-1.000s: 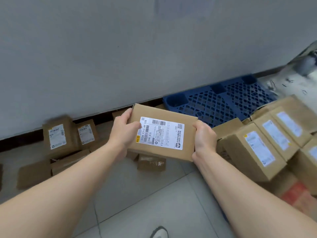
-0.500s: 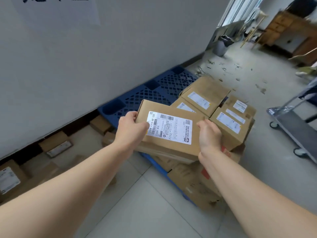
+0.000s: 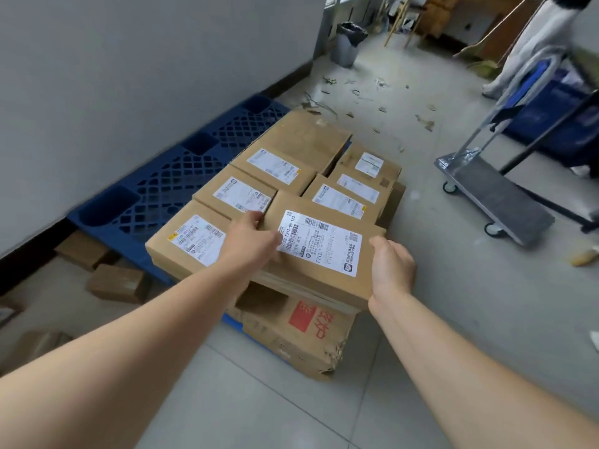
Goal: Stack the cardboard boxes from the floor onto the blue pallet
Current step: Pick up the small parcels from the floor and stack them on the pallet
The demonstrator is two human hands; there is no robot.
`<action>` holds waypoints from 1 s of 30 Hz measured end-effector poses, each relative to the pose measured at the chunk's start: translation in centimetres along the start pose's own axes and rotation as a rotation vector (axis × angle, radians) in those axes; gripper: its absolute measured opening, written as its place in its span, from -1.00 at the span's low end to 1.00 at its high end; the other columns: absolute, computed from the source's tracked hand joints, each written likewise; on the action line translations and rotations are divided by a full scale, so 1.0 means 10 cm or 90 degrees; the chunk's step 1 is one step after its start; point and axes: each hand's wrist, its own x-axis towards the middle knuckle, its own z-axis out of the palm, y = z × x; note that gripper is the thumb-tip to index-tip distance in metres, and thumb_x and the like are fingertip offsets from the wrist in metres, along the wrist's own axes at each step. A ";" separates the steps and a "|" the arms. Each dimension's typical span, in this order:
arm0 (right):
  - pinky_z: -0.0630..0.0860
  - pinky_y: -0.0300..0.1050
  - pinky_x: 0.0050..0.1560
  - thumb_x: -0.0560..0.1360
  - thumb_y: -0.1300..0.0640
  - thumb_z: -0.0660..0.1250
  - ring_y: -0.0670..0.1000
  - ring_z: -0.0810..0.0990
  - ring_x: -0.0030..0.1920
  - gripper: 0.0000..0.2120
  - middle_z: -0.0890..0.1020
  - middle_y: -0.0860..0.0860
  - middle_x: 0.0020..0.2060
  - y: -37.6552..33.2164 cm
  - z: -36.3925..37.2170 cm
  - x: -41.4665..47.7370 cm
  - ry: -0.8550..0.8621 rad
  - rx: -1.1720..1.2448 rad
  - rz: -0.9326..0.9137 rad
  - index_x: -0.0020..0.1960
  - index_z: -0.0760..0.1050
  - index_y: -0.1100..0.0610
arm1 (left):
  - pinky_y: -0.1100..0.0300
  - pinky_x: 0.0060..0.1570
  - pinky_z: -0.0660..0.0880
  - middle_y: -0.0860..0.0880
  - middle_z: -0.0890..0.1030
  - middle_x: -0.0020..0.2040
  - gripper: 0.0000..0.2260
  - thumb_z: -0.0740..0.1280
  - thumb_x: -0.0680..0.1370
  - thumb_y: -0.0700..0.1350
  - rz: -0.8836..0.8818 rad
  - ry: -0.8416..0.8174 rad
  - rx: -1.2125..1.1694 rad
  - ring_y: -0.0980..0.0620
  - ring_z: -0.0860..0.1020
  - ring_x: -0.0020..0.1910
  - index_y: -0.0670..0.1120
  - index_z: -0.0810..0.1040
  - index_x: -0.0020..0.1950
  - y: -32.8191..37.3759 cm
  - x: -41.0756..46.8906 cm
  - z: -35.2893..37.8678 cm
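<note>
I hold a flat cardboard box (image 3: 327,270) with a white shipping label between both hands, at the near right corner of the stack on the blue pallet (image 3: 168,186). My left hand (image 3: 251,239) grips its left end and my right hand (image 3: 392,270) grips its right end. Whether it touches the stack below I cannot tell. Several labelled cardboard boxes (image 3: 243,194) lie side by side on the pallet next to it. Under them sits a larger box with red print (image 3: 301,332). The pallet's grid along the wall is bare.
Small cardboard boxes (image 3: 116,283) lie on the floor left of the pallet, by the wall. A metal platform trolley (image 3: 492,199) stands to the right. A bin (image 3: 348,43) and scattered debris are farther back, where a person's legs (image 3: 525,50) show.
I turned right from the floor boxes to the pallet. Both hands carried the labelled box over and down to the near right corner of the stack.
</note>
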 end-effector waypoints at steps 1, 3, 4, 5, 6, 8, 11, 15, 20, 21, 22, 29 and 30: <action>0.40 -0.31 -0.48 0.50 0.18 0.27 0.00 0.47 -0.40 -0.92 0.53 -0.01 -0.35 0.02 -0.03 0.08 0.003 0.007 0.009 -0.02 0.47 0.16 | 0.15 -0.06 0.43 0.00 0.47 0.16 -0.53 0.30 0.46 -0.22 0.001 -0.006 0.015 0.00 0.50 -0.03 -0.01 0.41 0.37 0.01 0.05 0.08; 0.37 -0.23 -0.39 0.49 0.18 0.27 0.05 0.42 -0.36 -0.92 0.49 0.03 -0.32 0.07 -0.07 0.21 0.007 0.008 0.030 -0.03 0.45 0.14 | 0.09 0.05 0.46 -0.03 0.45 0.20 -0.50 0.30 0.45 -0.19 -0.006 -0.010 0.051 -0.06 0.49 0.11 0.02 0.39 0.40 0.00 0.17 0.23; 0.36 -0.22 -0.38 0.49 0.17 0.27 0.05 0.41 -0.34 -0.93 0.48 0.04 -0.31 0.10 -0.08 0.27 0.009 0.010 0.042 -0.04 0.44 0.14 | 0.06 0.11 0.45 -0.04 0.43 0.21 -0.48 0.30 0.45 -0.18 -0.012 -0.011 0.076 -0.09 0.44 0.20 0.04 0.37 0.41 0.00 0.22 0.30; 0.36 -0.22 -0.38 0.48 0.17 0.27 0.05 0.41 -0.32 -0.93 0.47 0.04 -0.31 0.14 -0.09 0.33 0.011 0.013 0.054 -0.04 0.44 0.14 | 0.05 0.15 0.42 -0.04 0.38 0.18 -0.47 0.29 0.45 -0.17 -0.015 -0.009 0.112 -0.12 0.38 0.27 0.06 0.36 0.42 -0.01 0.26 0.36; 0.35 -0.21 -0.37 0.48 0.18 0.27 0.04 0.40 -0.30 -0.93 0.46 0.06 -0.29 0.17 -0.09 0.39 0.012 0.015 0.065 -0.04 0.44 0.14 | 0.03 0.18 0.38 -0.04 0.32 0.13 -0.48 0.29 0.46 -0.16 -0.016 -0.006 0.157 -0.13 0.31 0.31 0.07 0.35 0.43 -0.01 0.31 0.41; 0.35 -0.15 -0.30 0.46 0.17 0.27 0.04 0.38 -0.26 -0.93 0.44 0.09 -0.25 0.25 -0.07 0.49 0.013 0.021 0.081 -0.07 0.42 0.12 | -0.02 0.27 0.32 -0.05 0.25 0.09 -0.49 0.27 0.48 -0.14 -0.025 -0.006 0.226 -0.15 0.25 0.33 0.09 0.34 0.43 -0.01 0.38 0.50; 0.39 -0.13 -0.29 0.46 0.18 0.27 0.04 0.43 -0.28 -0.96 0.50 0.08 -0.30 0.36 -0.04 0.62 0.006 0.021 0.108 -0.09 0.44 0.12 | -0.11 0.30 0.31 -0.07 0.30 0.10 -0.60 0.21 0.50 -0.14 -0.034 -0.012 0.282 -0.15 0.28 0.29 0.05 0.39 0.34 -0.05 0.51 0.61; 0.45 -0.20 -0.34 0.50 0.16 0.27 0.04 0.50 -0.35 -0.95 0.57 -0.01 -0.39 0.44 0.01 0.74 -0.012 0.009 0.133 -0.11 0.49 0.14 | -0.05 0.20 0.31 -0.06 0.40 0.11 -0.67 0.20 0.47 -0.18 -0.035 -0.006 0.351 -0.13 0.29 0.27 -0.02 0.38 0.23 -0.13 0.63 0.68; 0.46 -0.17 -0.27 0.49 0.09 0.29 0.04 0.54 -0.30 -0.89 0.62 -0.02 -0.32 0.55 0.07 0.90 -0.024 -0.007 0.170 -0.16 0.47 0.12 | -0.02 0.09 0.24 0.00 0.42 0.05 -0.83 0.17 0.47 -0.20 -0.031 -0.032 0.390 -0.12 0.25 0.27 -0.03 0.39 0.03 -0.22 0.71 0.79; 0.46 -0.18 -0.30 0.50 0.09 0.28 0.02 0.55 -0.32 -0.89 0.62 -0.03 -0.33 0.55 0.08 0.92 -0.031 -0.007 0.174 -0.16 0.48 0.12 | 0.01 0.08 0.24 -0.02 0.43 0.10 -0.84 0.16 0.47 -0.22 -0.033 -0.047 0.368 -0.12 0.23 0.30 -0.03 0.38 0.00 -0.23 0.72 0.81; 0.46 -0.18 -0.31 0.51 0.09 0.28 0.01 0.57 -0.31 -0.89 0.63 -0.04 -0.34 0.55 0.09 0.94 -0.039 -0.006 0.178 -0.15 0.49 0.10 | 0.03 0.09 0.25 -0.03 0.43 0.17 -0.83 0.14 0.49 -0.24 -0.036 -0.065 0.340 -0.13 0.20 0.34 0.00 0.39 0.00 -0.25 0.74 0.82; 0.49 0.00 0.02 0.48 -0.02 0.30 0.06 0.61 0.01 -0.79 0.66 -0.02 -0.06 0.64 0.19 1.07 -0.067 -0.016 0.207 0.07 0.53 0.02 | 0.06 0.40 0.22 -0.01 0.19 0.49 -0.44 0.22 0.50 -0.22 -0.004 -0.106 0.259 -0.05 0.12 0.49 0.00 0.27 0.50 -0.40 0.80 0.86; 0.50 0.01 0.04 0.48 -0.03 0.30 0.07 0.61 0.03 -0.78 0.66 -0.02 -0.04 0.65 0.20 1.08 -0.066 -0.018 0.209 0.07 0.53 0.01 | 0.09 0.39 0.21 -0.02 0.20 0.48 -0.47 0.22 0.49 -0.22 0.005 -0.106 0.268 -0.04 0.12 0.49 -0.02 0.31 0.47 -0.41 0.79 0.87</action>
